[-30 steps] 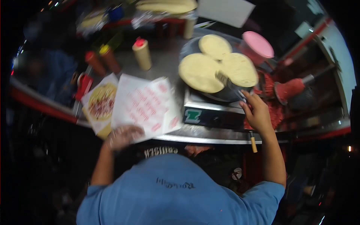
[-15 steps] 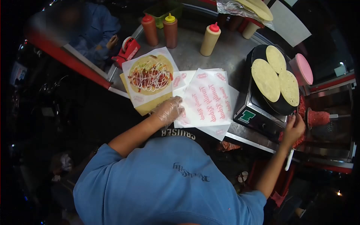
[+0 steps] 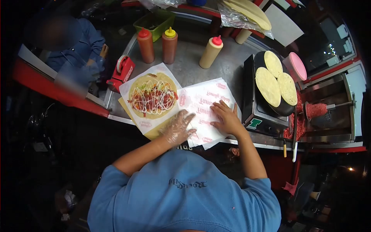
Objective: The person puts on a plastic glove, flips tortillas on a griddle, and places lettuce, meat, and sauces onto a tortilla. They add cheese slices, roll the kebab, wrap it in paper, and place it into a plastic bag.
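My right hand (image 3: 227, 118) is bare and lies with fingers spread on a stack of white wrapping papers (image 3: 199, 116) printed in red. My left hand (image 3: 177, 127) wears a clear plastic glove. Its fingers are apart at the left edge of that stack. Just beyond it, a filled flatbread (image 3: 153, 96) lies open on its own sheet of paper (image 3: 170, 75), topped with meat, shredded vegetables and white sauce lines. Brown paper (image 3: 152, 133) shows under that sheet.
Several flatbreads (image 3: 267, 86) rest on a black griddle (image 3: 249, 100) at the right. Beyond it are a meat spit (image 3: 316, 110) and a white-handled knife (image 3: 295, 151). Sauce bottles (image 3: 211, 52) and a red tape dispenser (image 3: 121, 73) stand behind. A person (image 3: 75, 50) is at the far left.
My right hand has left the griddle's front right corner and come down on the wrapping papers. My left hand's fingers have spread apart. The whole view has shifted slightly.
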The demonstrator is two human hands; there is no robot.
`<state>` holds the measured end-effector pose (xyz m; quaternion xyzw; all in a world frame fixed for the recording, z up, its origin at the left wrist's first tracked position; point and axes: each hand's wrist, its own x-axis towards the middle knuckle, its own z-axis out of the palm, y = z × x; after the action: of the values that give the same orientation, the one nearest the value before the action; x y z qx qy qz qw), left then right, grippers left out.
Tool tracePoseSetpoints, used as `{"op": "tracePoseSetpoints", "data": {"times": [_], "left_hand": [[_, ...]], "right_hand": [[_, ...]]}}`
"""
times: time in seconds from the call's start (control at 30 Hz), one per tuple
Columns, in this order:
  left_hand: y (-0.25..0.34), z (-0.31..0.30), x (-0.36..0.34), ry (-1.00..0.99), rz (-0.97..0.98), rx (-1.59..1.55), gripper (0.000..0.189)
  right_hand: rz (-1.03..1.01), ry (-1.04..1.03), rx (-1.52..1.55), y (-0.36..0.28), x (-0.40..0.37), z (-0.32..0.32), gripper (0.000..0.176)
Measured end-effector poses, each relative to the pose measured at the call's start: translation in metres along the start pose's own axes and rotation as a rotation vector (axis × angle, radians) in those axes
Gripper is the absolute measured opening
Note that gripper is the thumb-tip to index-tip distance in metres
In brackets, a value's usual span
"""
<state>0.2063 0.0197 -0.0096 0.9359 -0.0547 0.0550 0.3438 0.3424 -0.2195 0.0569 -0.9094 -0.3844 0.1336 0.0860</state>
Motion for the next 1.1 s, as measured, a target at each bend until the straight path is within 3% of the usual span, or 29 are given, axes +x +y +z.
{"op": "tracePoseSetpoints", "data": {"times": [0.07,0.13,0.2,0.27,0.3,0.33,0.4,0.47,0.53,0.67,0.77,0.8,0.83,0.87,0.9,0.93,1.0,1.07,1.1], "left_hand": [[-0.006,0.008,0.005,-0.129,0.040,0.058,0.066],[-0.001,0.013,0.001,-0.081,0.019,0.096,0.064],[0.002,0.013,0.008,-0.124,-0.028,0.087,0.062],[0.010,0.005,0.016,-0.139,-0.014,0.139,0.056],[0.016,-0.004,0.023,-0.208,-0.049,0.153,0.056],[0.021,-0.011,0.027,-0.284,-0.092,0.164,0.056],[0.024,-0.013,0.027,-0.259,-0.066,0.234,0.057],[0.022,-0.018,0.033,-0.344,-0.049,0.238,0.057],[0.016,-0.012,0.035,-0.351,-0.058,0.243,0.059],[0.032,-0.064,0.060,-0.525,-0.044,0.206,0.056],[0.052,-0.138,0.134,-0.255,0.224,-0.141,0.040],[0.062,-0.164,0.172,-0.045,0.318,-0.120,0.036],[0.087,-0.203,0.208,0.077,0.390,-0.042,0.034],[0.094,-0.216,0.257,0.207,0.355,-0.060,0.031],[0.111,-0.238,0.295,0.377,0.384,0.130,0.030],[0.114,-0.257,0.350,0.378,0.435,0.318,0.031],[0.147,-0.287,0.409,0.093,0.029,0.719,0.036],[0.134,-0.287,0.471,-0.172,-0.106,0.904,0.046],[0.133,-0.287,0.474,-0.167,-0.092,0.908,0.046]], "right_hand": [[0.024,-0.042,0.050,0.018,0.032,-0.005,0.073],[0.149,0.491,0.544,0.045,0.089,0.004,0.089],[0.268,0.878,0.782,0.026,0.163,-0.007,0.104],[0.204,1.006,0.846,0.027,0.231,-0.011,0.114],[0.063,0.880,0.970,0.035,0.248,-0.014,0.102],[0.150,0.746,1.003,0.045,0.260,-0.013,0.091],[0.124,1.007,0.866,0.037,0.247,-0.020,0.070],[0.106,1.110,0.861,0.024,0.198,-0.041,0.068],[0.176,1.048,1.013,0.033,0.157,-0.033,0.072],[0.253,1.026,0.821,0.028,0.119,0.001,0.069],[0.266,1.056,0.731,0.026,0.117,0.010,0.067],[0.279,1.075,0.729,0.025,0.117,0.011,0.066],[0.333,0.963,0.861,0.027,0.114,0.012,0.077],[0.341,0.981,0.866,0.028,0.112,0.017,0.077],[0.287,1.005,0.795,0.030,0.110,0.022,0.083],[0.234,1.026,0.719,0.033,0.107,0.027,0.089],[0.203,1.050,0.679,0.022,0.085,0.026,0.092],[0.229,1.260,0.774,0.008,0.062,0.035,0.070],[0.244,1.204,0.737,-0.007,0.043,0.027,0.061]]}}
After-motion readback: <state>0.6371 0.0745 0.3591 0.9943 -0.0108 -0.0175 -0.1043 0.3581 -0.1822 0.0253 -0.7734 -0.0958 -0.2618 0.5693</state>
